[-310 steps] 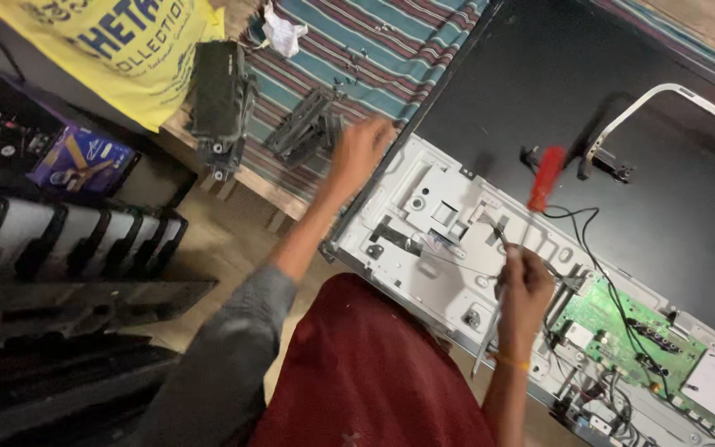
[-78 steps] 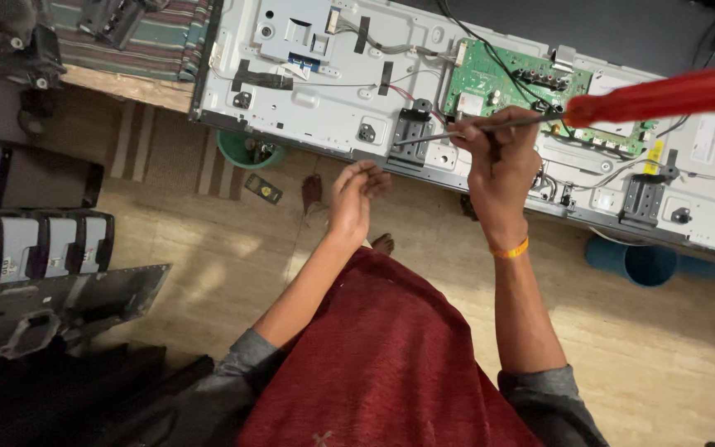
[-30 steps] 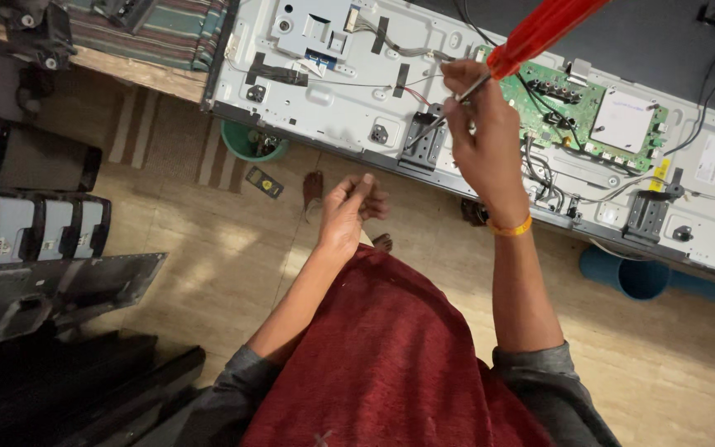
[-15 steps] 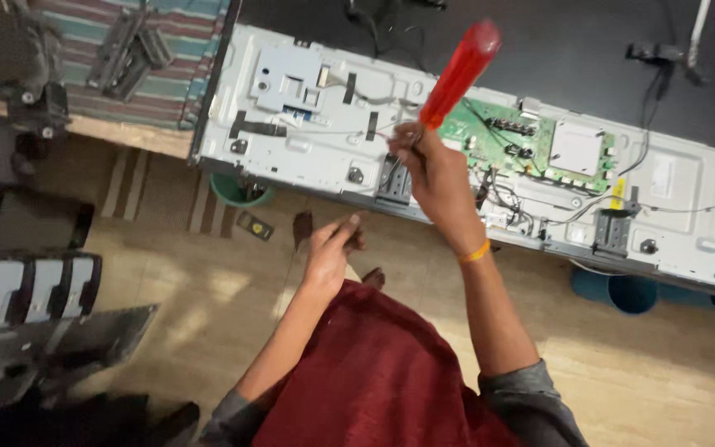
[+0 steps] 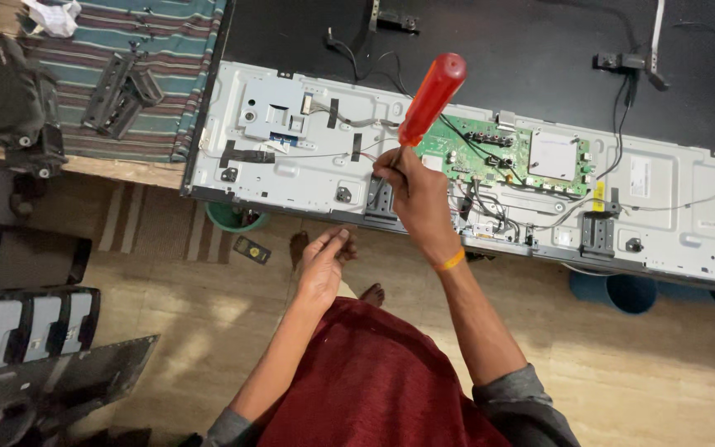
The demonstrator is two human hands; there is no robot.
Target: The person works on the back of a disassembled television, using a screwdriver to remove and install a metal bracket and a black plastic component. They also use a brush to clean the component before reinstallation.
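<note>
Screwdriver (image 5: 424, 108), red-handled, held near mid-frame in the right hand (image 5: 415, 199): the grip is closed around the thin metal shaft just below the handle, which slants toward the upper right. The tip meets the lower edge of the grey metal chassis (image 5: 291, 157) of an opened flat-screen set, beside a black bracket (image 5: 381, 197). A yellow band (image 5: 450, 261) circles the right wrist. Right of the hand sits a green circuit board (image 5: 498, 153) with bundled wires. The left hand (image 5: 323, 265), below the chassis edge, has its fingertips pinched together; whether anything is between them cannot be told. Upper left, a striped cloth (image 5: 167, 41) covers the worktop (image 5: 117, 170).
</note>
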